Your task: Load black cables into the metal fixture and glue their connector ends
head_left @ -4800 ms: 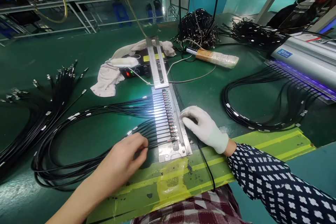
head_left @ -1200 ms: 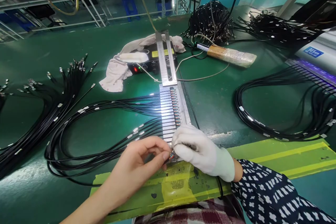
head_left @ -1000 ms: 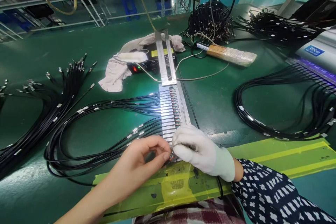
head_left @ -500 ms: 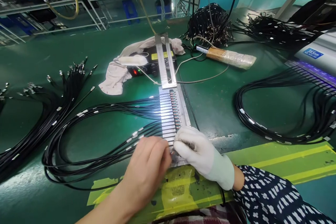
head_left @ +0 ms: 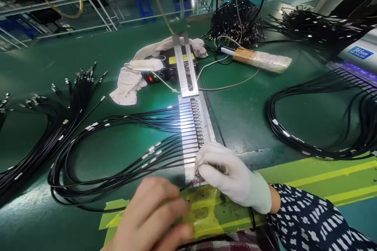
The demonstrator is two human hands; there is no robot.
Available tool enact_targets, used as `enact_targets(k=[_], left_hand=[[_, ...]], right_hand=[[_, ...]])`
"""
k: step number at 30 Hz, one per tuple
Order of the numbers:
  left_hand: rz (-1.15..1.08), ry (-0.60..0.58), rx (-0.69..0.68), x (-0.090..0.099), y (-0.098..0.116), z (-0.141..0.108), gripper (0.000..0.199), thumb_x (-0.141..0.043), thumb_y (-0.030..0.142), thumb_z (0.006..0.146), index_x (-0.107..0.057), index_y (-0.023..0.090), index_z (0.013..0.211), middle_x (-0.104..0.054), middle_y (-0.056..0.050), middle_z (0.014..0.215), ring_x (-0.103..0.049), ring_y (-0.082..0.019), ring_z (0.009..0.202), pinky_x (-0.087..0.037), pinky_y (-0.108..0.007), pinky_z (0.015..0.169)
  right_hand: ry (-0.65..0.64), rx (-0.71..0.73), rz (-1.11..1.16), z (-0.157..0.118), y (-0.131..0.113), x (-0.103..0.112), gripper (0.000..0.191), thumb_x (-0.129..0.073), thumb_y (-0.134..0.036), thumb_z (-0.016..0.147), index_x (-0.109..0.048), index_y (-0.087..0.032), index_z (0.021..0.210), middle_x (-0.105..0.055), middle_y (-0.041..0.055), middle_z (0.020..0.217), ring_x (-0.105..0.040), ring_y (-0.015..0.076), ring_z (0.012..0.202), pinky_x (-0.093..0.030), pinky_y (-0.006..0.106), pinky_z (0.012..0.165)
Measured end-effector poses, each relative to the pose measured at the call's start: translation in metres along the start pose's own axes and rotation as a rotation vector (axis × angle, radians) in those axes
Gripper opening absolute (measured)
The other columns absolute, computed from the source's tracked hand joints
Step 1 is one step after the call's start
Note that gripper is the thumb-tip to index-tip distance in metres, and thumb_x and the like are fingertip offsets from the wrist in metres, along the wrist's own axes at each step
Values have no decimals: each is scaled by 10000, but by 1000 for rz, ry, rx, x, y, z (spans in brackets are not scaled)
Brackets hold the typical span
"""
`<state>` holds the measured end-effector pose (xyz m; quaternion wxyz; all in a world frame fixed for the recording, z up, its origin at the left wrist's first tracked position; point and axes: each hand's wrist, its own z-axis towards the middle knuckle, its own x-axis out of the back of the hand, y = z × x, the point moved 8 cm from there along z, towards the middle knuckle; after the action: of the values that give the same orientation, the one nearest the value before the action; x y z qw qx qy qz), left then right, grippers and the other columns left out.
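My bare left hand (head_left: pixel 156 211) is low in the middle, blurred by motion, fingers bent and thumb below them. It is apart from the slotted metal fixture (head_left: pixel 188 133); whether it holds anything is unclear. Black cables (head_left: pixel 123 119) run from the left into the fixture's slots, their stripped, coloured wire ends (head_left: pixel 198 121) in a row along its right side. At the near end my right hand (head_left: pixel 226 172), in a white glove, is closed in a pinch over the fixture. A reddish wire end (head_left: pixel 196 180) shows beside its fingertips, which hide what lies between them.
A metal guide bar (head_left: pixel 185 66) extends from the fixture's far end, before a black control box (head_left: pixel 161 74) and white cloth (head_left: pixel 128 86). Cable bundles lie left (head_left: pixel 55 129) and right (head_left: pixel 282 133), the latter running into a 365nm lamp unit (head_left: pixel 359 51). Yellow-green tape (head_left: pixel 318 176) covers the table's front edge.
My left hand has moved away from the fixture's near end, down and to the left, uncovering cables and a wire end there. My right hand stays at the fixture, still pinched.
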<state>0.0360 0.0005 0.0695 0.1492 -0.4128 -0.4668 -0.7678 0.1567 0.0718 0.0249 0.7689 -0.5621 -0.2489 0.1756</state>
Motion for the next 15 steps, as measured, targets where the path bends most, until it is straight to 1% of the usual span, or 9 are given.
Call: enact_targets(k=[2, 3, 7, 12, 15], left_hand=[[-11, 124, 38, 3, -8, 6, 257, -596, 82, 897, -589, 176, 1136, -646, -70, 994, -583, -170, 948, -481, -275, 849], [-52, 156, 59, 1, -12, 9, 295, -598, 47, 882, -582, 178, 1146, -650, -58, 994, -589, -154, 942, -483, -255, 844], [-282, 180, 144, -14, -23, 17, 262, -601, 34, 882, -598, 210, 1076, -663, 6, 918, -606, -94, 835, -497, -179, 762], [-337, 222, 225, -17, -28, 15, 296, -643, 42, 856, -614, 260, 1055, -671, 47, 910, -627, -83, 833, -509, -149, 750], [-345, 234, 266, -16, -31, 14, 278, -650, 55, 853, -619, 270, 1027, -664, 61, 886, -626, -75, 802, -507, -135, 734]], right_hand=[[-17, 12, 17, -1, 0, -2, 246, -486, -207, 969, -537, -182, 730, -579, 22, 814, -511, 160, 784, -388, 320, 752], [-18, 16, 23, -2, 1, -2, 244, -487, -213, 970, -535, -182, 733, -578, 23, 818, -514, 160, 786, -389, 319, 747], [-10, 15, 31, -3, 3, -1, 256, -489, -253, 978, -532, -181, 736, -578, 32, 832, -519, 165, 800, -393, 322, 752], [-16, 8, 32, -3, 4, 0, 266, -485, -270, 983, -541, -181, 739, -573, 27, 823, -507, 163, 793, -386, 322, 759], [-5, -6, 34, -2, 5, 1, 256, -490, -258, 979, -537, -181, 740, -568, 22, 815, -510, 159, 787, -383, 315, 745]])
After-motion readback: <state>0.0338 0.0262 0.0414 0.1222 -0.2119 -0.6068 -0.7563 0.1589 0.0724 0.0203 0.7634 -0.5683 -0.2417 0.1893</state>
